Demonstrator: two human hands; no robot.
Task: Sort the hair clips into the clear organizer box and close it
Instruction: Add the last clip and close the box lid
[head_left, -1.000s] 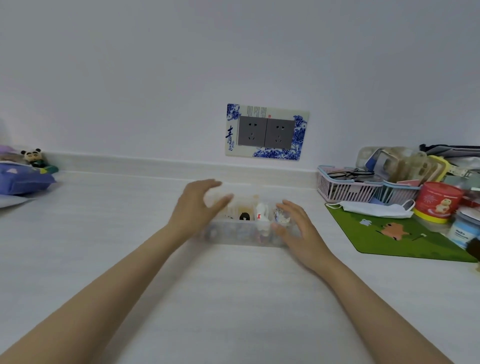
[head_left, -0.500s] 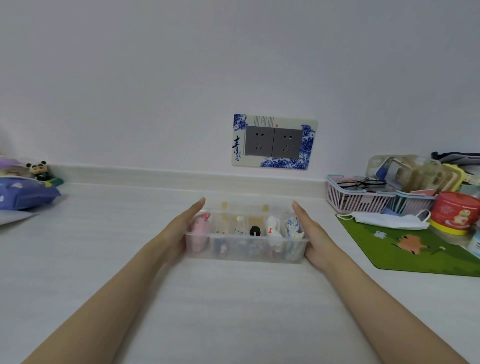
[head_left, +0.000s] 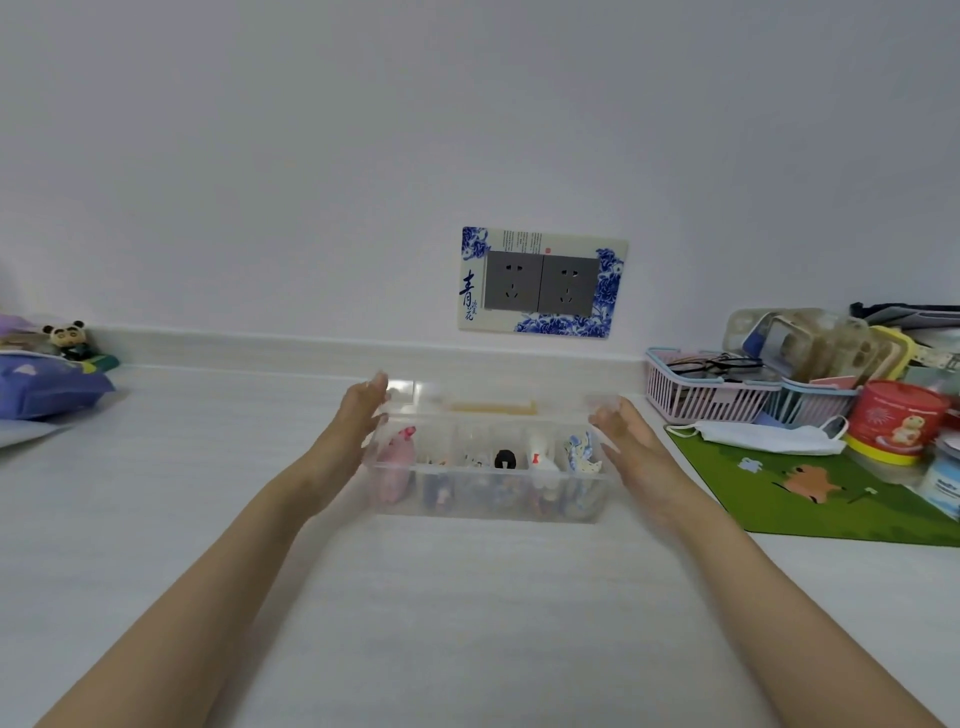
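Observation:
The clear organizer box (head_left: 485, 493) sits on the white counter in front of me, its compartments holding hair clips: a pink one (head_left: 396, 452) at the left, a black one (head_left: 505, 460), a white one (head_left: 540, 457) and a blue-patterned one (head_left: 582, 454) at the right. Its transparent lid (head_left: 493, 402) is open and lies back behind the box. My left hand (head_left: 358, 423) rests against the box's left end with its fingertips on the lid's left corner. At the right end, my right hand (head_left: 626, 441) has its fingers curled on the lid's right corner.
A green mat (head_left: 841, 499) lies to the right with a face mask (head_left: 769, 436), a red tin (head_left: 896, 415) and a pink basket (head_left: 706, 389) holding glasses. At the far left are a purple pack (head_left: 47, 387) and a panda figure (head_left: 66, 336). A wall socket (head_left: 540, 283) is behind the box.
Both hands came off the top of the box to its two ends, then their fingers slid back onto the corners of the open lid. The view shifted slightly.

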